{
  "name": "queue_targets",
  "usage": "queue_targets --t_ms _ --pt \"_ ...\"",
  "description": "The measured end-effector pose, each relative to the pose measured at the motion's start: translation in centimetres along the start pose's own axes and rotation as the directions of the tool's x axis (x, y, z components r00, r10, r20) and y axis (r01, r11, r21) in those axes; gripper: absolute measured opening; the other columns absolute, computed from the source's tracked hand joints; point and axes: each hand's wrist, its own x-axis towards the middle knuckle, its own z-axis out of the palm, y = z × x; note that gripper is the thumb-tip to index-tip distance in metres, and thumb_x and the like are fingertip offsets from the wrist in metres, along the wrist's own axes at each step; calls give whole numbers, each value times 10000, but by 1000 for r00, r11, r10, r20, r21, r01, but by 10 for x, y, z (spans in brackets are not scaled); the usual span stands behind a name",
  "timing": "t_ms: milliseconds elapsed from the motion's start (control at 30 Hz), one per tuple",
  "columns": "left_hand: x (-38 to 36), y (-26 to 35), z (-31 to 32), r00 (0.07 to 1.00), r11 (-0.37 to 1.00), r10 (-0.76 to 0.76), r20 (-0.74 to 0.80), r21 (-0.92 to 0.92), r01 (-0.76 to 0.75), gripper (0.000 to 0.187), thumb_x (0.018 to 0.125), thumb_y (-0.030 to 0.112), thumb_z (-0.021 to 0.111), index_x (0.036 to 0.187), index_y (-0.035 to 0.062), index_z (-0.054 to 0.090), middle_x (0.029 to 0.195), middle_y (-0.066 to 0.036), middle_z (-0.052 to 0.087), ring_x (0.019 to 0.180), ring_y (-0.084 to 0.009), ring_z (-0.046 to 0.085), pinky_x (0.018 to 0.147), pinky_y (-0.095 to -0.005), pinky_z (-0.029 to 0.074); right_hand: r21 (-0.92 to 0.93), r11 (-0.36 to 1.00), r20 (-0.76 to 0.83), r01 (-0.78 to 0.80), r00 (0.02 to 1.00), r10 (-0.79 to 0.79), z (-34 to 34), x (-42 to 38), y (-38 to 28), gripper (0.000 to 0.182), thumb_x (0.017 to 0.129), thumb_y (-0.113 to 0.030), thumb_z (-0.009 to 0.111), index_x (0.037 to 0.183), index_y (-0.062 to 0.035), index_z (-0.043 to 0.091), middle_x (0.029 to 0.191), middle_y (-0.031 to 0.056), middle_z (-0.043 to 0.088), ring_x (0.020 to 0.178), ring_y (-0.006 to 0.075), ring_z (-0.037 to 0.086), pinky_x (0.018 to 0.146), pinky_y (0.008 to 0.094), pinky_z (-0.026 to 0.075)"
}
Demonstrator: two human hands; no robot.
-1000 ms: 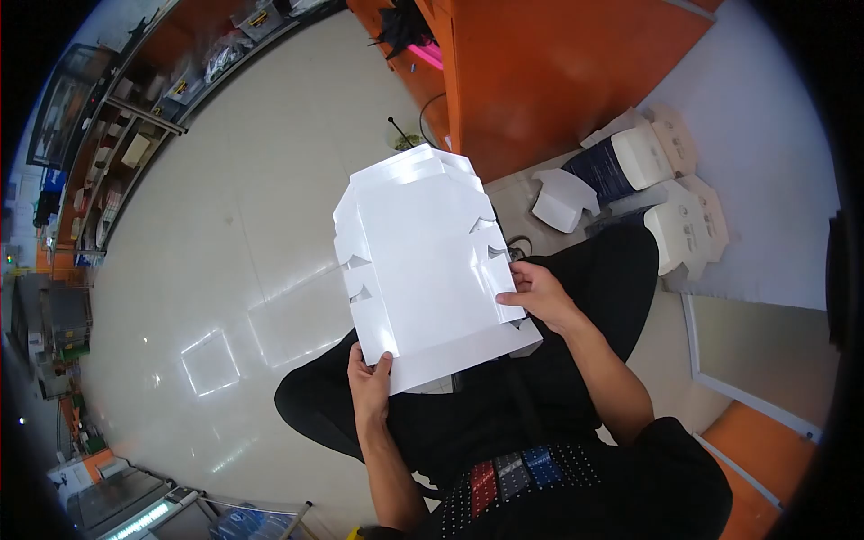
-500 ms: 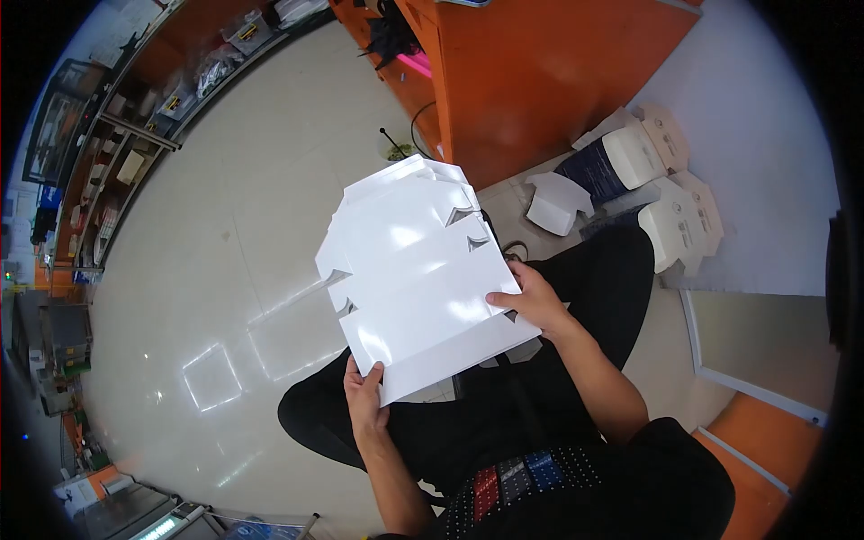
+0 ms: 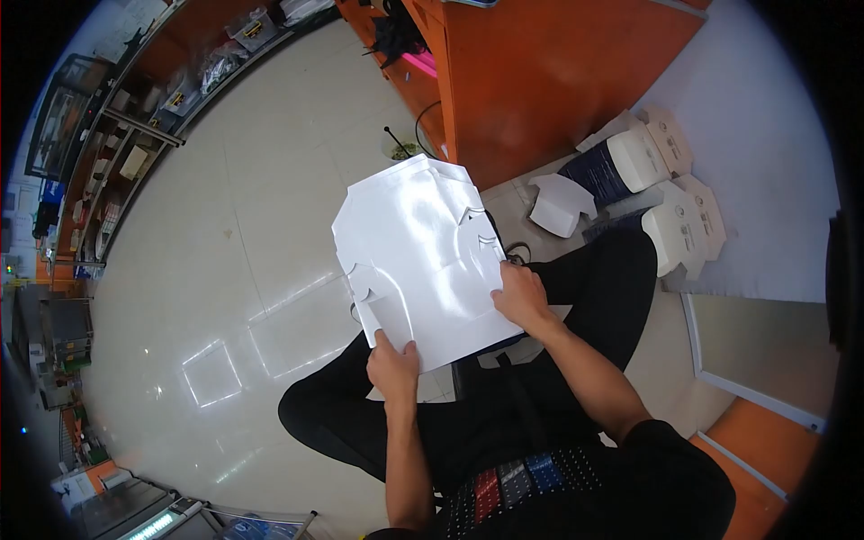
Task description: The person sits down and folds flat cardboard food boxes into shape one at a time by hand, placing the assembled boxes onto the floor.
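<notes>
Lengthwise outward, white cardboard sheet (image 3: pixel 427 261); tapered end (image 3: pixel 405 177) farthest away.

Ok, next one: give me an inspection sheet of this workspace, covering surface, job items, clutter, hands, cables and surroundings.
Surface: floor glossy, with bright light reflections.
Job's things: one white card, notched at both sides, off the floor.
Clutter: white and dark cartons with flaps, on the right.
Hands: left hand grips the card's near-left edge; right hand its right edge.
Cables: thin dark cord beside the cabinet.
Surroundings: orange cabinet ahead, loaded shelves at left.
</notes>
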Motion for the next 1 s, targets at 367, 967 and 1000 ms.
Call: queue_targets --t_ms 367,967,1000 --pt "-3 8 50 911 918 389 -140 -31 -396 613 795 -99 533 1388 -153 388 1377 -363 485 1312 -510 458 1081 -476 424 -171 964 -191 201 953 -233 26 -5 -4 162 784 60 561 944 40 572 924 225 621 882 402 649 799 477 546" --pt "0 21 55 851 843 494 175 143 -519 988 896 476 629 1445 -241 226 1522 -481 115 1463 -591 89 1212 -585 116 190 958 -252 213 954 -162 66 -37 -33 702 825 60 509 1437 228 207 1464 435 303 1387 546 323 1192 520 264" --pt "-1 23 55 846 839 506 170 131 -528 994 893 488 625 1453 -228 223 1514 -493 101 1452 -611 83 1199 -610 118 175 961 -279 216 947 -162 65 -35 -34 662 833 57 502 1427 213 256 1441 419 355 1371 535 350 1174 519 290"
